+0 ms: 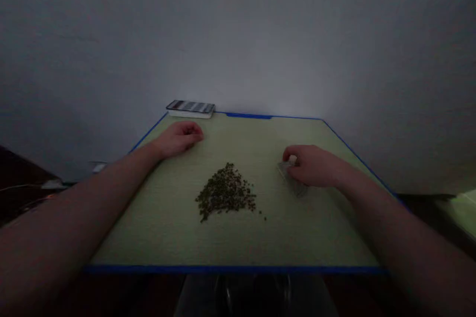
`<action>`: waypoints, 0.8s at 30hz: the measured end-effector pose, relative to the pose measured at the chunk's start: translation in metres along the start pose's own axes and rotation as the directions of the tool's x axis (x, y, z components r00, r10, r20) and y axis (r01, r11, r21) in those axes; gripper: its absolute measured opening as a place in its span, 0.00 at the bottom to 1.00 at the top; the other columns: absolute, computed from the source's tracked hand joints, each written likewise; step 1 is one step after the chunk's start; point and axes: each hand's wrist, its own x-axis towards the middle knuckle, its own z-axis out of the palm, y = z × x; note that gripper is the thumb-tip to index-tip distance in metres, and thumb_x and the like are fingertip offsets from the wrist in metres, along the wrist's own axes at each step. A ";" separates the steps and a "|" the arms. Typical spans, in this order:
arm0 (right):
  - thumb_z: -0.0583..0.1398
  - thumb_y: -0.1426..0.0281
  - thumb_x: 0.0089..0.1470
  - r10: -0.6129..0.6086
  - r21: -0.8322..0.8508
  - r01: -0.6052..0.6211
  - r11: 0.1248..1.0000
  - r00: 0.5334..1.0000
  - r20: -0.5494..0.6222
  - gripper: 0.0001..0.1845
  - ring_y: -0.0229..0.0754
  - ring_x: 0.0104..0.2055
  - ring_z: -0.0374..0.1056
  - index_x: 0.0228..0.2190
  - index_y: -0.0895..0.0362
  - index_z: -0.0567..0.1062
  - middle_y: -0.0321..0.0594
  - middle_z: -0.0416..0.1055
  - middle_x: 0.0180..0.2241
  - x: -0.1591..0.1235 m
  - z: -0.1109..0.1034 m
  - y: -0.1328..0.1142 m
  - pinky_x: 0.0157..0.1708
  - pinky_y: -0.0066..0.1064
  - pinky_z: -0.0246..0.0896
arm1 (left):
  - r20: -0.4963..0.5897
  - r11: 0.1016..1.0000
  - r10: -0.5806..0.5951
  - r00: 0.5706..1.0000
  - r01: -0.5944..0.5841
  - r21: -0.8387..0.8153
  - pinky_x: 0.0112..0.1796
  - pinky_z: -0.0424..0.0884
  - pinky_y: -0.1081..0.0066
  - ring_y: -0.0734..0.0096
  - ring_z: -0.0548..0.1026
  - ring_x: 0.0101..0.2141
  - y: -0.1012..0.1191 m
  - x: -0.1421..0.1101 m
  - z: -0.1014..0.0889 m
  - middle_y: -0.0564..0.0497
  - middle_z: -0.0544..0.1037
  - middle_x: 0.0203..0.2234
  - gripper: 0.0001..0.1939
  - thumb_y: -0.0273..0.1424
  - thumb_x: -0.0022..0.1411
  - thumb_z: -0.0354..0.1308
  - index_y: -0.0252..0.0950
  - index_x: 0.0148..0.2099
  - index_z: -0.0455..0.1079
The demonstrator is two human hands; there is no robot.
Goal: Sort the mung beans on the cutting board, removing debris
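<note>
Two hands (178,138) (316,166), one seed pile (225,192)

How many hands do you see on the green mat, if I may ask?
2: the left hand rests toward the far edge; the right hand lies on a small clear packet. None seem hidden.

**Dark Seeds Standing Out On Pale Green Mat**

Dark olive-green seeds (225,192) are contrasting with a pale green mat (148,228) edged in bright blue tape (238,269), a grey translucent packet (292,181) is glinting right, and black-and-silver stripes are banding a phone (190,106) at far left.
</note>
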 end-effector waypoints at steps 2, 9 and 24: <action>0.55 0.72 0.41 0.062 -0.027 -0.062 0.998 0.998 0.015 0.18 0.42 0.28 0.67 0.37 0.57 0.73 0.42 0.74 0.28 0.002 -0.005 0.010 0.25 0.29 0.54 | -0.006 1.000 0.007 1.000 -0.007 0.002 0.16 0.52 0.78 0.81 0.58 0.15 0.000 0.000 0.001 0.60 0.61 0.14 0.10 0.35 0.49 0.57 0.34 0.31 0.64; 0.54 0.74 0.45 -0.136 0.151 0.141 0.978 0.990 -0.045 0.17 0.38 0.26 0.64 0.39 0.58 0.72 0.38 0.71 0.25 0.000 -0.006 0.010 0.25 0.28 0.53 | -0.016 1.000 0.011 1.000 -0.010 0.026 0.18 0.53 0.78 0.82 0.58 0.15 0.007 0.001 0.005 0.60 0.61 0.14 0.09 0.34 0.49 0.57 0.34 0.31 0.65; 0.54 0.77 0.48 -0.482 0.283 0.469 0.837 0.876 -0.026 0.18 0.38 0.32 0.65 0.40 0.56 0.75 0.39 0.73 0.33 -0.002 0.014 -0.018 0.33 0.28 0.57 | -0.026 0.999 0.021 0.999 -0.021 0.027 0.18 0.53 0.79 0.83 0.57 0.15 0.008 0.004 0.009 0.60 0.61 0.13 0.09 0.35 0.49 0.56 0.34 0.31 0.65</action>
